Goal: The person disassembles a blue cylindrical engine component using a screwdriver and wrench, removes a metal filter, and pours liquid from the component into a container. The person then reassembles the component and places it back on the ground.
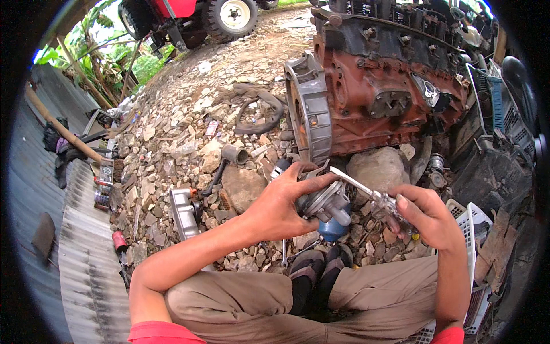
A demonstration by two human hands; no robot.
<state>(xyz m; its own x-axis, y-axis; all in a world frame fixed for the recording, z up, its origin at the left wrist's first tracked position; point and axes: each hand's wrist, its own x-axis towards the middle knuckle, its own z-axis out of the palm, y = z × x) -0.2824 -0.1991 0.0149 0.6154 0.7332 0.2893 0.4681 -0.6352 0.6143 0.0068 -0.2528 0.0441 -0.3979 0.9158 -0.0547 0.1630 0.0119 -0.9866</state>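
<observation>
Nearest are the person's knees in brown trousers (pixel 229 295), with red sleeves (pixel 163 333) at the lower edge. Between the knees stand two dark shoes (pixel 306 266) on the stones.

Above the shoes, the left hand (pixel 286 200) has its thumb and fingers spread in a wide curve around a grey metal part (pixel 327 205), and it holds this part in the air, in front of the body. The part is round, with a flange and a short stub which points to the lower right. The right hand (pixel 432 215) is bent closely around the handle of a slim tool (pixel 360 184), of which the pale shaft goes up and left toward the part. Whether its tip touches the part or only passes over it, I cannot tell.

Just below the part, a blue rounded object (pixel 333 230) is visible, partly covered. A wrench (pixel 284 252) lies near the shoes. At the right, beside the right forearm, there is a white plastic crate (pixel 473 221); at the left, a silver metal housing (pixel 183 212) lies on the stony ground.

Farther away, a short metal cylinder (pixel 234 153) and a black hose (pixel 269 123) lie among the stones. Behind a large stone (pixel 375 169) is a reddish-brown engine block (pixel 349 123), with a grey ring-shaped housing (pixel 309 109) at its left end. Corrugated sheets (pixel 91 269) border the left side. Farthest, a red vehicle (pixel 183 7) and green plants (pixel 77 57) are seen.
</observation>
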